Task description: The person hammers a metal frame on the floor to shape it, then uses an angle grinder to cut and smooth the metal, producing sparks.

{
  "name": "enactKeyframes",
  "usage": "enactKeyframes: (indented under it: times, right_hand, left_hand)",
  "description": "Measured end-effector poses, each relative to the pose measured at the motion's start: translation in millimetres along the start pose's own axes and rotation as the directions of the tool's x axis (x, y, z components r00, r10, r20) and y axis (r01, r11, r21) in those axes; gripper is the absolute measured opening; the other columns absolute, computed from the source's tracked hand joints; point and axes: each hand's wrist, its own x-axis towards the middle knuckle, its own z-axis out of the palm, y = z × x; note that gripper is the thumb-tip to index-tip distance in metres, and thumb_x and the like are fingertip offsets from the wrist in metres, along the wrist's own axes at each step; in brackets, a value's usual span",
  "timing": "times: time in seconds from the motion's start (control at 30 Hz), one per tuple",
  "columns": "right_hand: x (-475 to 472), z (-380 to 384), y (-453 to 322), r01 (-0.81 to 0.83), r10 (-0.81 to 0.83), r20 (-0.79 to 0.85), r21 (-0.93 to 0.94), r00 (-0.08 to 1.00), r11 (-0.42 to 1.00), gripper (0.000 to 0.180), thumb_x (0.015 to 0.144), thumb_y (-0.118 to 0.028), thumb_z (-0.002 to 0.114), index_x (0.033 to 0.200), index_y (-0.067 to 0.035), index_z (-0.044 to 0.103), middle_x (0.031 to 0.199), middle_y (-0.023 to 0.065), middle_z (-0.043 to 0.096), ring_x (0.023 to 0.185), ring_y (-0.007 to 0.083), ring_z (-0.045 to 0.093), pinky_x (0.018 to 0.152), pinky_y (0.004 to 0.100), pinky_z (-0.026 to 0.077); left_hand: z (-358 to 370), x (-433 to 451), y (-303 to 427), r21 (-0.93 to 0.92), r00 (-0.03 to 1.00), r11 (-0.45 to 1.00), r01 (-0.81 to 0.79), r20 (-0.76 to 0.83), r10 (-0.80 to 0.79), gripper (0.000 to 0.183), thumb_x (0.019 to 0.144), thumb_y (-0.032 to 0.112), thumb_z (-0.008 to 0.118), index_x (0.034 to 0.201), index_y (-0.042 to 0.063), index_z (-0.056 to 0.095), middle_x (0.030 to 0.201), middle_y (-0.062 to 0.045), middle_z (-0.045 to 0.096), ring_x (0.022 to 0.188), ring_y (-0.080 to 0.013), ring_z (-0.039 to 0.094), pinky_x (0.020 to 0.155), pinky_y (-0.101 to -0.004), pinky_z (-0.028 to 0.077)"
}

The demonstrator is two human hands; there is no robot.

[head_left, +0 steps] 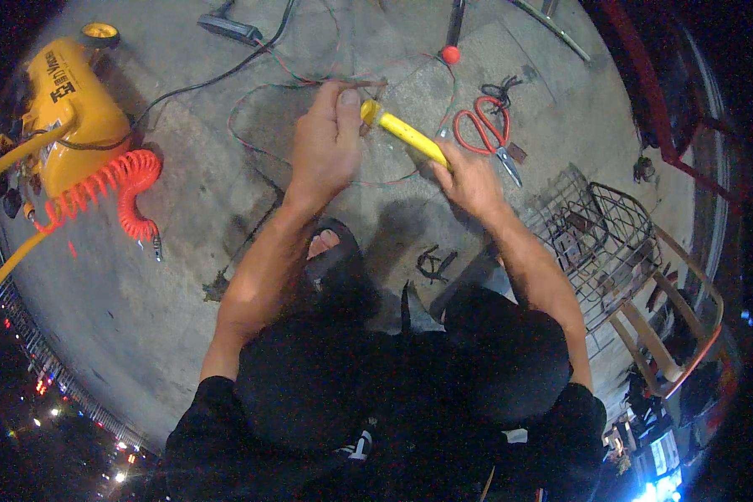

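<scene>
My left hand (329, 135) is closed around a thin brown strip (371, 83), whose end sticks out past the fingers. Just right of that thumb is the yellow head of a tool with a tubular yellow handle (411, 135). My right hand (474, 179) grips the handle's lower end. I cannot tell exactly what kind of tool it is, or whether its head touches the left hand. A thin red-and-green twisted wire (231, 119) loops over the concrete floor around both hands. Red-handled scissors (484, 128) lie to the right of the right hand.
A yellow air compressor (85, 113) with a coiled orange air hose (100, 182) is at left. A black box (229, 28) joins the cable at top. A red-tipped black rod (450, 54) lies ahead. At right are a wire basket (621, 213) and a rack (649, 332). Black scraps (436, 263) lie near my feet.
</scene>
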Motion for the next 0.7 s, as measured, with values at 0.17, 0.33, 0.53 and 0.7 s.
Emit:
enactKeyframes:
  times: [0.17,0.33,0.53,0.7]
  right_hand:
    - [9.6,-19.1,-14.9,-0.017,0.03,0.099,-0.13,0.995,0.991,0.038,0.089,-0.029,0.061,0.123,-0.013,0.052,0.087,0.0178,0.066,0.078,0.0383,0.065,0.065,0.0495,0.051]
    - [11.2,-24.6,-23.6,-0.092,0.109,0.109,-0.151,0.988,0.984,0.042,0.09,-0.032,0.06,0.128,-0.018,0.049,0.091,0.0178,0.067,0.077,0.0384,0.066,0.064,0.0508,0.052]
    - [3.7,-20.4,-10.7,0.139,-0.136,0.039,-0.08,0.99,0.987,0.058,0.084,-0.018,0.063,0.137,-0.016,0.04,0.086,0.0212,0.066,0.076,0.0404,0.065,0.063,0.0512,0.051]
    - [-3.4,-16.3,-4.7,-0.072,0.087,0.195,-0.084,0.977,0.994,0.048,0.083,-0.018,0.061,0.129,-0.01,0.051,0.094,0.0243,0.065,0.083,0.0444,0.063,0.069,0.0505,0.05]
  left_hand:
    - [14.0,-9.2,4.1,0.024,0.998,0.998,-0.049,0.026,0.049,0.026,0.098,0.024,0.046,0.105,0.001,0.056,0.07,-0.021,0.061,0.065,-0.0383,0.063,0.058,-0.0435,0.045]
    - [24.3,-26.9,11.0,0.179,0.985,0.979,-0.095,0.159,0.066,0.026,0.098,0.023,0.046,0.112,0.004,0.054,0.076,-0.021,0.064,0.068,-0.0375,0.065,0.061,-0.0469,0.048]
    - [55.4,-43.1,14.4,0.236,0.893,0.955,-0.179,0.445,0.058,0.023,0.092,0.02,0.051,0.108,0.003,0.046,0.071,-0.023,0.062,0.067,-0.0442,0.063,0.058,-0.0565,0.049]
    - [64.4,-45.1,9.9,0.155,0.88,0.962,-0.225,0.456,0.132,0.023,0.092,0.02,0.05,0.104,0.001,0.046,0.067,-0.022,0.062,0.064,-0.0433,0.063,0.055,-0.0542,0.05]
